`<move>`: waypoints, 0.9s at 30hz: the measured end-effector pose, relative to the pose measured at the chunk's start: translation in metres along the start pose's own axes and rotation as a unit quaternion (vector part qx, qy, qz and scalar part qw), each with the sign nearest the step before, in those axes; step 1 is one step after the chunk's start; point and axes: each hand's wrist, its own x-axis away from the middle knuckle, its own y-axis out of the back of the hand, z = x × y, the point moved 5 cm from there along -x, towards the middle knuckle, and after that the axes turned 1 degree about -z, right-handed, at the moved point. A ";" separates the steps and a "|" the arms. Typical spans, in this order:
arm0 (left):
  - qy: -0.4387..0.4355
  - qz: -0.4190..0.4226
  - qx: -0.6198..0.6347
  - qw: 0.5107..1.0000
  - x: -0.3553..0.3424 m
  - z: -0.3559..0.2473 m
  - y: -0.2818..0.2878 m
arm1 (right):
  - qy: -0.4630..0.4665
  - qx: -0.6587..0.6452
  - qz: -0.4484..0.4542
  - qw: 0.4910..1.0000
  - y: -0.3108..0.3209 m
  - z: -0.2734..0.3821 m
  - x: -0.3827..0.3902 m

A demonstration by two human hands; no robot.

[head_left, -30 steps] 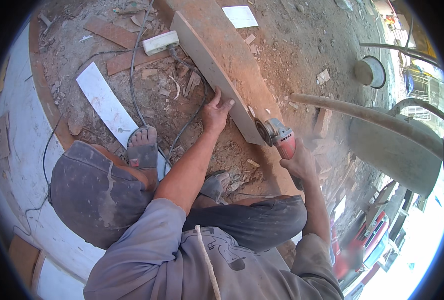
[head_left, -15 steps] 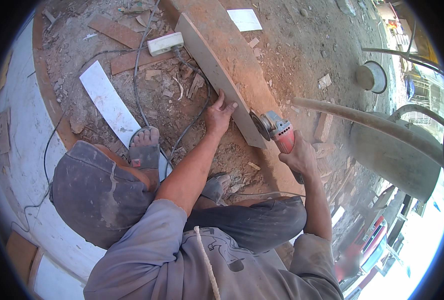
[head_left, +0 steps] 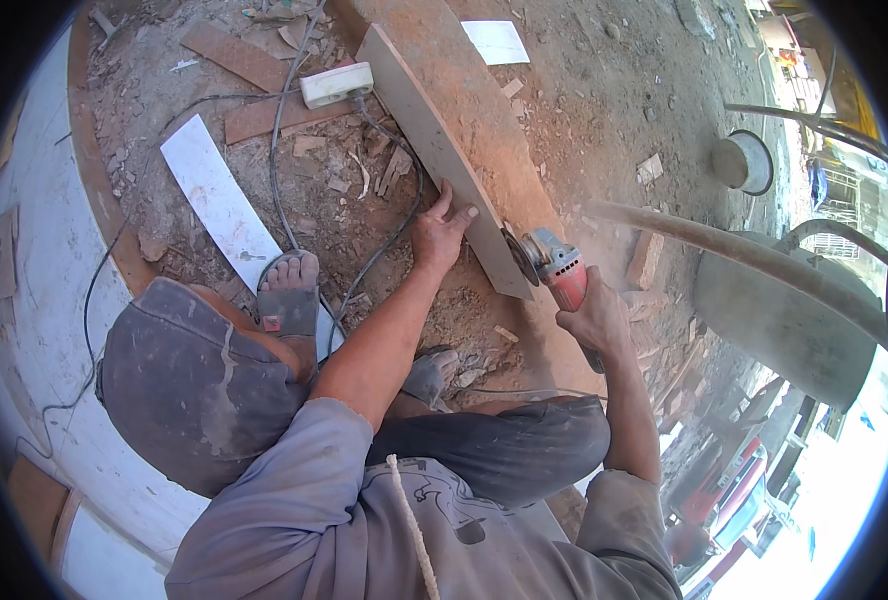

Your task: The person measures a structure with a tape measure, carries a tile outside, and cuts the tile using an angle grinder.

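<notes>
My right hand (head_left: 598,318) is wrapped round the red body of an angle grinder (head_left: 567,277) with a grey metal head. The grinder's round disc (head_left: 520,256) is at the long edge of a narrow grey-beige tile strip (head_left: 434,130), close to its near end. The strip stands tilted against a reddish, dusty ledge (head_left: 494,90). My left hand (head_left: 438,236) grips the strip a little to the left of the disc, thumb over the upper edge and fingers on the near face. Whether the disc bites into the edge is hard to see.
A white power strip (head_left: 337,86) with a plugged-in cable lies by the tile's far end. Dark cables (head_left: 276,150) run past my feet. A white strip (head_left: 219,200) touches my sandal. Broken pieces litter the ground. At right are a bucket (head_left: 742,162), a pole (head_left: 744,250) and a large drum (head_left: 784,320).
Both hands, the tile strip and the grinder keep nearly the same places. The haze of dust to the right of the grinder looks thicker, and the whole view has shifted slightly.
</notes>
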 end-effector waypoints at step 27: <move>0.034 0.016 -0.047 0.998 0.006 -0.031 0.008 | 0.000 0.003 0.002 1.000 0.003 0.007 0.000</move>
